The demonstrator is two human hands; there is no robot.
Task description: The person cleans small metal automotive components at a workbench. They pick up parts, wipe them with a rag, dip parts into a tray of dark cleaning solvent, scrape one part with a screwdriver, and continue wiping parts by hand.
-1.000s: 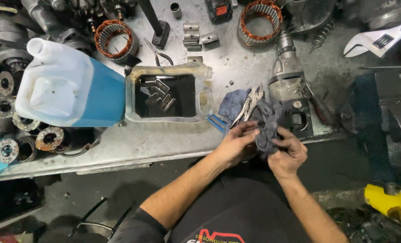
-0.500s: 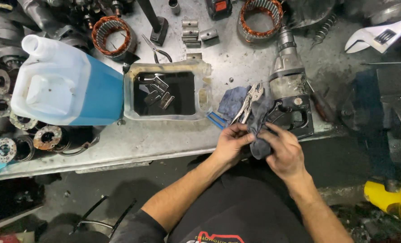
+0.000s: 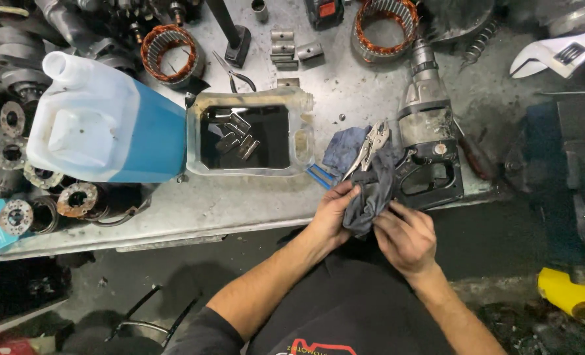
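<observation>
**Two hands wrapped around one dark rag**

Both hands hold a dark grey rag (image 3: 373, 194) just off the bench edge, a little right of centre in the frame. The left hand (image 3: 335, 212) has its fingers closed on the rag's left side; the right hand (image 3: 405, 235) pinches its lower right fold. Whether a small part sits inside the cloth cannot be told. A second ago the rag was bunched tighter between the palms; now it hangs longer, its upper end trailing up onto the bench beside the pliers (image 3: 369, 146), so the hands seem to be turning or re-folding the cloth as they rub.

Just above the rag lie a blue cloth (image 3: 342, 148) and a black motor housing (image 3: 430, 158). Left of these sits a clear tray (image 3: 305, 141) of dark liquid with metal pieces soaking. Further left a white-and-blue jug (image 3: 105, 125) lies on its side. Copper-wound stators (image 3: 167, 49) occupy the upper part, a wrench (image 3: 555, 56) the upper right.
</observation>
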